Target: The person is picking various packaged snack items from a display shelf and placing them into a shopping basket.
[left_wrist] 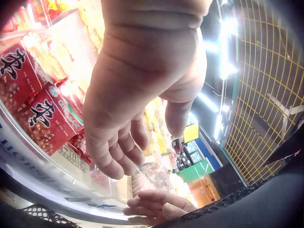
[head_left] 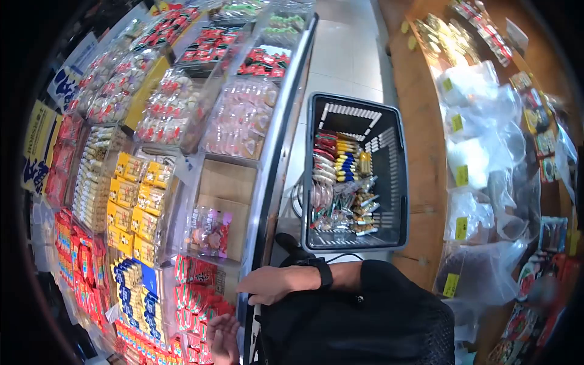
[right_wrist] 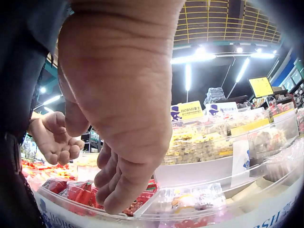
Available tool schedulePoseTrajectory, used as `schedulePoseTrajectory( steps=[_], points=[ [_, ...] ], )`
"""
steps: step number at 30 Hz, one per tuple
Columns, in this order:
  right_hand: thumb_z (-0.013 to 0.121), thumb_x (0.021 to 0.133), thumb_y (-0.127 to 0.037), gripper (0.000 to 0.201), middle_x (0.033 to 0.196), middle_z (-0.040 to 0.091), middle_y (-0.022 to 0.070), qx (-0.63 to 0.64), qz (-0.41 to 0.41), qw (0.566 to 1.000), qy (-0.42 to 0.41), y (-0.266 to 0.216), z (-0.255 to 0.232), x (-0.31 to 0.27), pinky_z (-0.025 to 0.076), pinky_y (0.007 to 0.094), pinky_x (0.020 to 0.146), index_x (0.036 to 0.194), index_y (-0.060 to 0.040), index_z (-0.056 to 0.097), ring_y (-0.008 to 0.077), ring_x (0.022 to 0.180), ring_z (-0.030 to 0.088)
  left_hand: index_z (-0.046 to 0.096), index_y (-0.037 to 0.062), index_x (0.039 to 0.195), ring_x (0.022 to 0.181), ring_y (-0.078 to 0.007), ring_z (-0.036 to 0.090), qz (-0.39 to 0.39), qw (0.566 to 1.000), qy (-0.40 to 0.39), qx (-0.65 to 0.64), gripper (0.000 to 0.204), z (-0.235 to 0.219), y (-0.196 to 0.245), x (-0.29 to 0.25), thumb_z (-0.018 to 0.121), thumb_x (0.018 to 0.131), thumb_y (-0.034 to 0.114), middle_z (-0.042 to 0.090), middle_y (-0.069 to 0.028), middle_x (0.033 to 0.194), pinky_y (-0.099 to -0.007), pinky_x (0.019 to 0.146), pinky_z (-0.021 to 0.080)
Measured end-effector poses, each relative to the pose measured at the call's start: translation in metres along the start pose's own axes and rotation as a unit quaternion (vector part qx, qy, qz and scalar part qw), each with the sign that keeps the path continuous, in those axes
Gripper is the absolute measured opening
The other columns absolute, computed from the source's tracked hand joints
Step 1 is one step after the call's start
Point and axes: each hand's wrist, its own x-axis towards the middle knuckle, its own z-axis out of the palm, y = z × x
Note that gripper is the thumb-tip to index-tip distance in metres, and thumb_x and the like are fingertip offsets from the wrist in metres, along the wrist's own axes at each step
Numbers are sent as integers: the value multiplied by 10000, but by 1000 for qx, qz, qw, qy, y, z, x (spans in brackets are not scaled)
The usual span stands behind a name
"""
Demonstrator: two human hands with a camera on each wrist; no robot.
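Observation:
My right hand, below a black wristband, hangs over the front edge of the display with its fingers loosely bent and nothing in them. In the right wrist view its fingertips are right at the clear bin edge by the red snack packets. Lower in the head view, my left hand is raised beside the red packets, palm showing, fingers relaxed. The left wrist view shows nothing in that hand, with red packets beside it. Farther up, purple-and-clear packets lie in a partly filled bin.
A black shopping basket holding several wrapped snacks stands in the aisle on the right. Beyond it is a wooden shelf with plastic bags. Yellow packets and other snacks fill clear-walled bins on the left.

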Motion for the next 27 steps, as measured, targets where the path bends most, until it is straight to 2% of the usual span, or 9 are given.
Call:
schedulePoseTrajectory(
  steps=[1,6,9,10,12,14,16,18,27],
  points=[
    [577,879,-297,473,1144,581,221,-13,-24,1000,-10,-1,-11,-2,443,472,918,1235,3,491,400,1084,546,485,-20,1228,1122,-350,567,20,997,15,-78,449,12,5,8,630,874,214,572,-204,1216,-486,990,442],
    [624,880,-226,383,1051,608,219,62,-123,984,115,-3,-80,-25,482,421,839,1178,3,552,377,996,597,497,-42,1197,1119,-340,580,15,997,45,-55,380,31,37,14,552,843,84,589,-218,1178,-467,994,448],
    [559,893,-223,398,1047,609,239,-19,-65,994,91,-24,-137,-12,458,465,888,1216,8,521,417,1000,585,499,-34,1214,1141,-325,570,51,997,14,-57,385,23,55,14,551,845,61,580,-214,1220,-452,1006,435],
    [601,887,-215,414,1044,606,216,-71,-142,977,145,-35,-151,-3,477,425,837,1238,-23,493,389,982,593,499,-32,1218,1145,-323,569,66,996,22,-49,388,19,63,9,554,845,61,580,-212,1222,-452,1010,431],
    [607,891,-246,415,996,594,189,-40,-50,985,161,-53,-175,15,469,397,837,1223,-22,497,346,958,592,499,-29,1225,1152,-318,565,93,995,26,-36,395,18,77,3,559,845,61,581,-208,1228,-453,1017,423],
    [625,889,-277,425,956,575,142,-109,-143,956,231,-66,-201,45,463,362,809,1207,-24,501,264,896,578,496,-25,1240,1170,-312,555,113,993,35,-28,416,16,91,-5,567,842,70,581,-201,1232,-448,1028,414],
    [644,877,-305,441,925,560,111,-83,-101,969,208,-79,-235,83,458,339,786,1180,-16,504,209,860,555,495,-20,1250,1176,-305,553,126,991,52,-5,426,15,105,-12,569,840,69,585,-191,1231,-438,1029,414],
    [636,853,-340,433,874,582,183,-88,-161,939,292,-74,-258,134,463,376,753,1074,16,526,345,795,563,484,-21,1272,1162,-265,565,127,989,74,34,456,10,114,-16,583,831,43,594,-167,1232,-412,1025,421],
    [611,817,-558,719,1121,590,316,-182,-83,928,313,-91,-316,316,456,466,889,1121,89,534,428,1059,580,464,-18,1292,1158,-214,571,164,974,131,85,469,-13,138,-39,515,835,-108,581,-143,1255,-348,1005,446]
  ],
)
